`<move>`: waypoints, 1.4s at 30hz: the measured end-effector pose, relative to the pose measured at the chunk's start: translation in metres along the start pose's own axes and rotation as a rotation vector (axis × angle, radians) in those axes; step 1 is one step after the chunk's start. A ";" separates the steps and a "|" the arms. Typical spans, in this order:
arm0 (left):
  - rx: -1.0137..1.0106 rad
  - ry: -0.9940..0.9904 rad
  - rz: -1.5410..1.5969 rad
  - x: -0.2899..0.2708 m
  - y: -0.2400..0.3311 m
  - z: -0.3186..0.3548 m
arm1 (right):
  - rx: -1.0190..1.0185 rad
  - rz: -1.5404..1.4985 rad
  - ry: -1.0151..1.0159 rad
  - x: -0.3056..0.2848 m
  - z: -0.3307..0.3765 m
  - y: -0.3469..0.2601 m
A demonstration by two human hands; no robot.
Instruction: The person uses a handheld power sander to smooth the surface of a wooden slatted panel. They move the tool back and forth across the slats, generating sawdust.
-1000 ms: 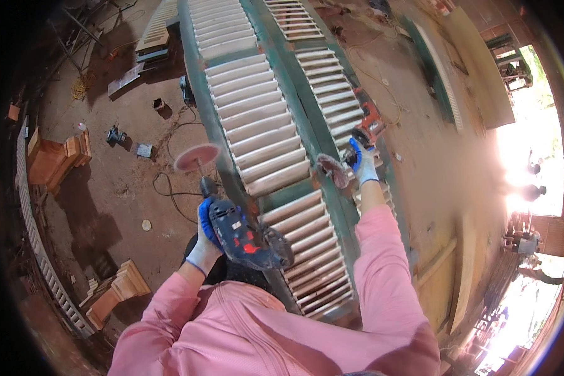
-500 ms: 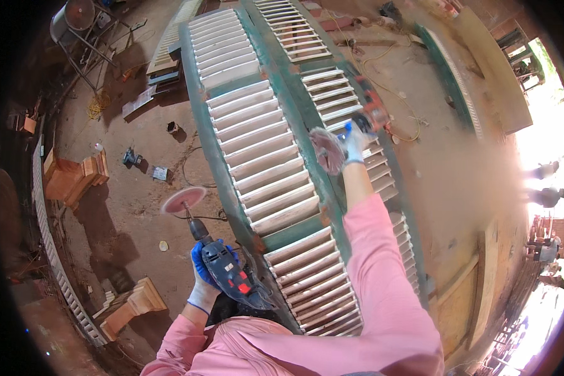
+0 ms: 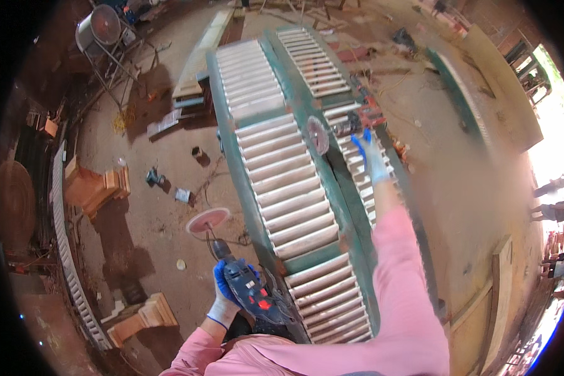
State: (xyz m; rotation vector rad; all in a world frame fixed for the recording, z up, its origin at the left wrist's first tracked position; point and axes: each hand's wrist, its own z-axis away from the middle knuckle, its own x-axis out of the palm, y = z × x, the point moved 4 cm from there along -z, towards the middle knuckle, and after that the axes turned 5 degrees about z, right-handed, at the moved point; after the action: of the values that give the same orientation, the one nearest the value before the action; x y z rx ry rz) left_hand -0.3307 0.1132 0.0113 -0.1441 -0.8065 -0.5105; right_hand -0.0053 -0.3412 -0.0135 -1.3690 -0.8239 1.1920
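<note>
My left hand [image 3: 227, 299], in a blue and white glove, grips a blue power sander [image 3: 252, 294] low beside the shutter. Its round red disc [image 3: 208, 220] points away from me over the dirt floor. My right arm in a pink sleeve is stretched far out over a long green louvered shutter [image 3: 282, 188] with bare pale slats. My right hand [image 3: 371, 156], also blue-gloved, holds a second power tool [image 3: 352, 124] with a grey disc [image 3: 318, 135] standing on edge above the shutter's middle rail. A red and black object [image 3: 373, 116] lies just beyond it.
Wooden blocks [image 3: 97, 188] and carved pieces [image 3: 145, 316] lie on the dirt floor at left, with small tools [image 3: 155, 177], a cable and planks [image 3: 188, 94]. A metal fan on a stand [image 3: 100, 28] is far left. Boards and another green frame [image 3: 464, 100] lie to the right.
My right hand has reached farther up the shutter with the grey-disc tool. My left hand has drawn the blue sander lower and away from the shutter's edge.
</note>
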 end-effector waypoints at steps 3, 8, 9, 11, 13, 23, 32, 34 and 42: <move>-0.047 -0.034 0.005 0.006 0.001 0.004 | 0.169 -0.264 -0.286 0.028 0.137 -0.061; -0.156 -0.189 -0.037 0.007 0.004 -0.002 | -0.015 -0.403 -0.804 0.107 0.347 -0.112; -0.198 -0.224 -0.059 0.013 0.002 0.002 | -0.030 -0.438 -0.767 0.124 0.371 -0.108; -0.256 -0.315 -0.159 0.024 -0.002 0.018 | 0.081 -0.607 -0.632 0.148 0.430 -0.104; -0.176 -0.333 -0.248 0.040 0.011 0.043 | -0.029 -0.649 -0.608 0.175 0.466 -0.135; -0.072 -0.455 -0.360 -0.030 0.112 0.065 | 0.279 -0.489 -0.408 0.265 0.620 -0.097; -0.009 -0.333 -0.566 -0.028 0.170 0.075 | 0.165 0.015 -0.110 0.298 0.623 -0.075; -0.008 -0.356 -0.615 -0.025 0.175 0.077 | 0.107 0.068 -0.029 0.305 0.617 -0.080; -0.203 -0.438 -0.572 -0.023 0.136 0.100 | -0.137 0.124 -0.014 0.309 0.538 -0.088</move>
State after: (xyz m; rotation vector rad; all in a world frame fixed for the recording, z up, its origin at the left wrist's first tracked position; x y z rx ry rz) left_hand -0.3428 0.2718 0.0725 -0.2179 -1.2309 -1.1283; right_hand -0.4282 0.1154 0.0604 -1.5442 -0.8537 1.2600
